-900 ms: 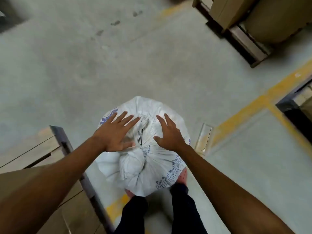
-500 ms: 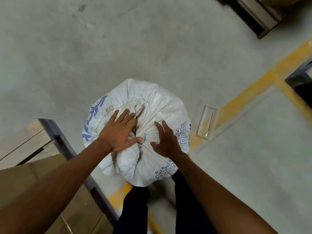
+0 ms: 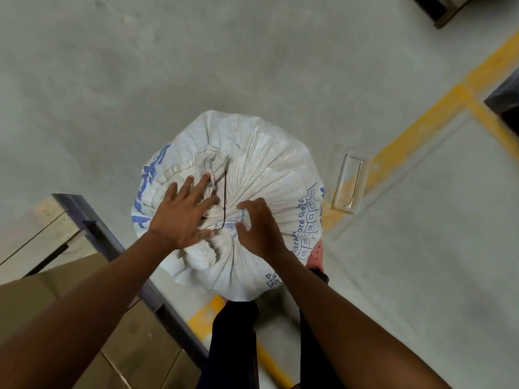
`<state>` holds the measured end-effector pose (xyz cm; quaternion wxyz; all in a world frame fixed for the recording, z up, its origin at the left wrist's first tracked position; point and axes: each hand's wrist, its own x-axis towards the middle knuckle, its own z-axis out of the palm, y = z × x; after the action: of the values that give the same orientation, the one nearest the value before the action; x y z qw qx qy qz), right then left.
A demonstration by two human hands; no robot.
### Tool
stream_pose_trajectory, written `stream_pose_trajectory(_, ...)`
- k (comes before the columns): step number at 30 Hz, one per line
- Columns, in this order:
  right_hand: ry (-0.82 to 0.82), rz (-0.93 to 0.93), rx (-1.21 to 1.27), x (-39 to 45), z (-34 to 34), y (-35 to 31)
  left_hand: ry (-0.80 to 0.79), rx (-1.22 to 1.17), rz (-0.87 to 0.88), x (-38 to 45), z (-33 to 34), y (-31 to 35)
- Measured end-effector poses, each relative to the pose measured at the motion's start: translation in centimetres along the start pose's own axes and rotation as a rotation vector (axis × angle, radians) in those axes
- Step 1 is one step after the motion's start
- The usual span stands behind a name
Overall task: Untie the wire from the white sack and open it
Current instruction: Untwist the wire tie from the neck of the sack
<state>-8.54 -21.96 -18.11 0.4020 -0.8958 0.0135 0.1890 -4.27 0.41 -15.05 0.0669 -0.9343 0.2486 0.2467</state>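
A full white sack [image 3: 269, 164] with blue print stands on the floor just in front of my legs, its mouth gathered into a tied neck. A thin dark wire [image 3: 225, 200] runs around that neck, one end sticking up. My left hand [image 3: 184, 213] lies flat on the folded sack top left of the wire, fingers spread. My right hand [image 3: 259, 227] hovers at the right of the neck with fingers curled and apart, its fingertips close to the wire. Neither hand holds anything.
A dark metal frame [image 3: 92, 228] with wooden boards and cardboard boxes [image 3: 134, 346] stands close on my left. A small clear plastic tray [image 3: 349, 183] lies on the concrete floor right of the sack, beside yellow floor lines [image 3: 415, 130]. A pallet corner [image 3: 446, 15] shows top right.
The view has tilted further down and nearer to the sack. My left hand flattened and spread on the sack top; my right hand lifted slightly and curled toward the wire.
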Motion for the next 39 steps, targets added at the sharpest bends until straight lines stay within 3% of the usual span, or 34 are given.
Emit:
stream_pose_trajectory(7,0.049,0.276,0.195,1.0,4.9,-1.2,0.055,-0.016,-0.074,-0.9,2.4,0.1)
stream_pose_trajectory(12,0.036,0.259,0.187,1.8,6.2,-1.3,0.109,0.025,-0.054,-1.2,4.8,0.1)
stream_pose_trajectory(18,0.011,0.332,0.22,2.6,7.1,-0.6,0.059,-0.033,-0.173,-1.1,6.4,0.5)
stream_pose_trajectory(22,0.026,0.397,0.262,3.1,8.0,0.6,0.109,-0.108,-0.205,-0.9,7.0,0.8)
stream_pose_trajectory(26,-0.003,0.414,0.412,3.0,7.4,0.8,0.141,-0.392,-0.152,-0.6,8.0,-0.2)
stream_pose_trajectory(31,-0.093,0.43,0.629,2.1,4.9,0.9,0.004,-0.778,-0.162,-0.1,7.3,0.2)
stream_pose_trajectory(39,-0.385,0.408,0.957,0.9,1.0,3.1,0.036,-1.068,-0.216,0.6,6.3,0.9)
